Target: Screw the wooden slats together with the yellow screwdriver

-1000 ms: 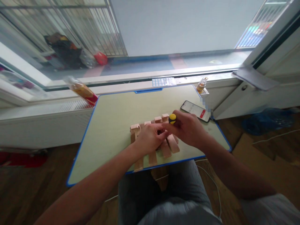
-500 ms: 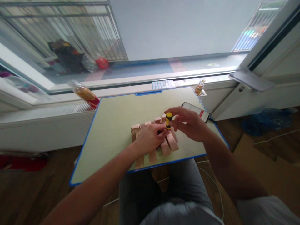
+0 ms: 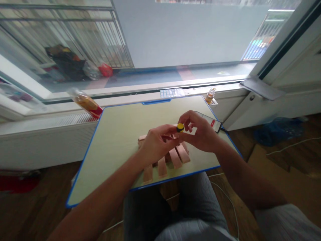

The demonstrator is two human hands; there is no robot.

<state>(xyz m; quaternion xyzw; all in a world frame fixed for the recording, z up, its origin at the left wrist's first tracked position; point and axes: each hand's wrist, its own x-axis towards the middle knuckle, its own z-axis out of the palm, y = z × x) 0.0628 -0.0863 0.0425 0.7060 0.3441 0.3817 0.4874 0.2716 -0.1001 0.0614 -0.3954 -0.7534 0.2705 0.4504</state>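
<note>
Your left hand (image 3: 157,142) (grip unclear) overlaps slats (image 3: 162,167); your right (image 3: 199,134) pinches a yellow-black handle (image 3: 180,127). One bottle (image 3: 85,103) contains amber liquid (image 3: 86,104).

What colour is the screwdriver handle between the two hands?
The screwdriver handle is yellow on its end, with black around it; it shows in the head view.

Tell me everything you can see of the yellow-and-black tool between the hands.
The yellow-and-black tool shows only a small, stubby handle: a rounded yellow end with black beneath, looking like plastic. Its yellow end faces up toward the camera; any shaft or tip is hidden. It stands above the slatted wooden piece, between the fingertips of the left hand and the curled fingers of the right hand. Both hands seem to meet it, though how firmly either grips cannot be told.
</note>
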